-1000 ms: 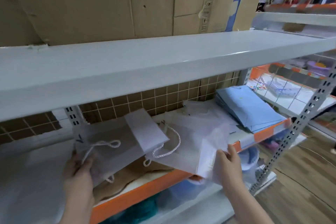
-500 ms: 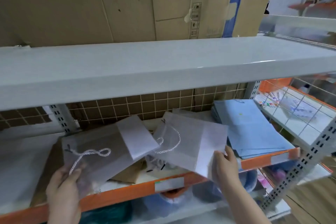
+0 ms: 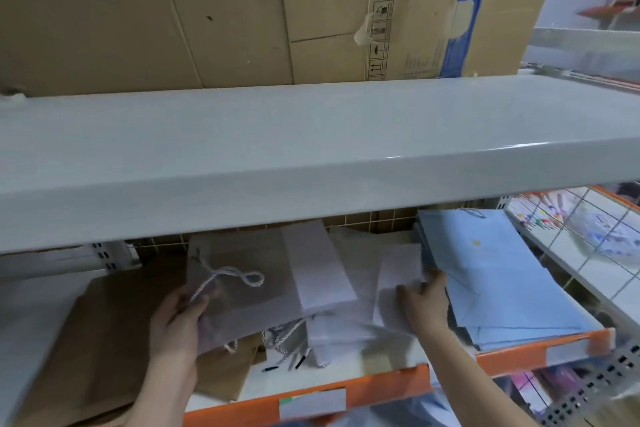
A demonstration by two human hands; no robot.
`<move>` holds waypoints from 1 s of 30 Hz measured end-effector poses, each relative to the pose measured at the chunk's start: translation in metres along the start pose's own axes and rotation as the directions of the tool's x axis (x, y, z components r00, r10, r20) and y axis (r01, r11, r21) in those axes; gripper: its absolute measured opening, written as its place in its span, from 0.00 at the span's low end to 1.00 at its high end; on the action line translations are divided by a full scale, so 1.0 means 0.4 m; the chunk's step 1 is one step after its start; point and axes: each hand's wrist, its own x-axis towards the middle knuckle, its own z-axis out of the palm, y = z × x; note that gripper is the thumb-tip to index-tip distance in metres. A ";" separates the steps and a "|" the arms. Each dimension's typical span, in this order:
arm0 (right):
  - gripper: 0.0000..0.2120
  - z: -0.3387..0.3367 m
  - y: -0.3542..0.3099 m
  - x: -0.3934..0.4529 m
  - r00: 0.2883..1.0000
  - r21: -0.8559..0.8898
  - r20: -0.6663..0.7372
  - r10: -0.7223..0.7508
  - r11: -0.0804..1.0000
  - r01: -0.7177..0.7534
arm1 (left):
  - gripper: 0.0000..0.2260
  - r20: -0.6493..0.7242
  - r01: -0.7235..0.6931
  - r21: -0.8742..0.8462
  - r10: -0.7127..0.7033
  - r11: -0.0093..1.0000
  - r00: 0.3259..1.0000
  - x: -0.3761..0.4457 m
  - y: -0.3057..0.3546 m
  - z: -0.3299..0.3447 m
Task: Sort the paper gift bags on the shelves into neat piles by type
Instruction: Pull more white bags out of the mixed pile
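Grey metal shelf (image 3: pixel 311 156) spans the view w/ flattened cardboard boxes (image 3: pixel 242 10) standing on it. Below it, lower shelf w/ orange front lip (image 3: pixel 346 388), brown tiled wall behind, perforated upright at right front corner. To the right, a wire-grid shelf (image 3: pixel 588 253) w/ small colourful items, blurred.

Left hand (image 3: pixel 176 319) grips a grey paper gift bag (image 3: pixel 249 291) at its near left corner: thumb on top beside the white twisted-cord handle (image 3: pixel 228 279), other fingers under it. Bag is flat, lifted a bit off the shelf, long axis running left-right along the shelf, slightly tilted; handle end toward the left, folded white base flap (image 3: pixel 322 270) toward the right.

Right hand (image 3: pixel 426 302) rests on a pile of white/grey bags (image 3: pixel 398 277) mid-shelf, fingers fairly straight and spread, pressing down, tips just beside the blue stack; it grips nothing as far as I can tell. Motion blur on the bags near the wrist.

Blue paper gift bags (image 3: pixel 502 274) lie stacked flat at the right end of the lower shelf, long axis running back-to-front, angled toward the right front corner. Brown kraft bags (image 3: pixel 104 340) lie flat at the left, under the grey bag. Loose cord handles (image 3: pixel 287 343) trail near the front lip, between the two hands.
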 end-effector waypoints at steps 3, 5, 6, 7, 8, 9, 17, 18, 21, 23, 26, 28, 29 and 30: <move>0.27 0.007 0.007 0.019 0.993 -0.091 0.078 -0.093 0.991 0.100 | 0.11 0.073 -0.028 0.023 0.026 0.999 0.997 -0.007 -0.010 0.066; 0.21 0.004 0.007 0.047 0.983 -0.169 0.105 -0.153 0.971 0.169 | 0.11 0.105 -0.028 0.024 0.025 0.999 0.994 -0.016 -0.020 0.117; 0.16 -0.001 0.003 0.060 0.971 -0.252 0.140 -0.196 0.941 0.226 | 0.11 0.126 -0.027 0.032 0.023 0.999 0.992 -0.022 -0.027 0.146; 0.09 -0.006 0.003 0.072 0.955 -0.341 0.188 -0.229 0.897 0.282 | 0.11 0.149 -0.026 0.037 0.020 0.999 0.989 -0.029 -0.035 0.176; 0.05 -0.013 0.004 0.082 0.938 -0.397 0.239 -0.250 0.857 0.329 | 0.11 0.166 -0.027 0.050 0.019 0.998 0.986 -0.037 -0.044 0.204; 0.10 -0.016 0.013 0.095 0.927 -0.415 0.264 -0.267 0.836 0.359 | 0.11 0.171 -0.036 0.078 0.022 0.996 0.985 -0.042 -0.053 0.230; 0.17 -0.059 0.009 0.145 0.954 -0.182 0.288 -0.083 0.973 0.140 | 0.30 0.351 -0.406 0.748 0.206 0.525 0.914 -0.066 -0.118 0.330; 0.17 -0.059 0.006 0.146 0.945 -0.200 0.311 -0.099 0.966 0.167 | 0.31 0.398 -0.445 0.802 0.199 0.398 0.896 -0.072 -0.127 0.338; 0.20 -0.052 0.008 0.144 0.925 -0.247 0.367 -0.102 0.948 0.203 | 0.27 0.529 -0.541 0.839 0.137 0.069 0.838 -0.088 -0.155 0.359; 0.17 -0.053 0.016 0.144 0.906 -0.313 0.398 -0.143 0.907 0.280 | 0.25 0.568 -0.567 0.823 0.090 -0.038 0.818 -0.094 -0.170 0.366; 0.09 -0.058 0.034 0.149 0.842 -0.399 0.493 -0.217 0.804 0.441 | 0.25 0.586 -0.573 0.807 0.062 -0.143 0.808 -0.104 -0.178 0.369; 0.13 -0.057 0.039 0.154 0.824 -0.401 0.518 -0.229 0.786 0.471 | 0.25 0.587 -0.579 0.808 0.068 -0.113 0.807 -0.110 -0.175 0.364; 0.14 -0.056 0.035 0.154 0.822 -0.399 0.521 -0.231 0.785 0.474 | 0.24 0.584 -0.580 0.812 0.086 -0.067 0.807 -0.113 -0.171 0.358; 0.15 -0.054 0.028 0.152 0.823 -0.403 0.520 -0.228 0.784 0.472 | 0.23 0.578 -0.581 0.814 0.118 -0.011 0.807 -0.118 -0.165 0.351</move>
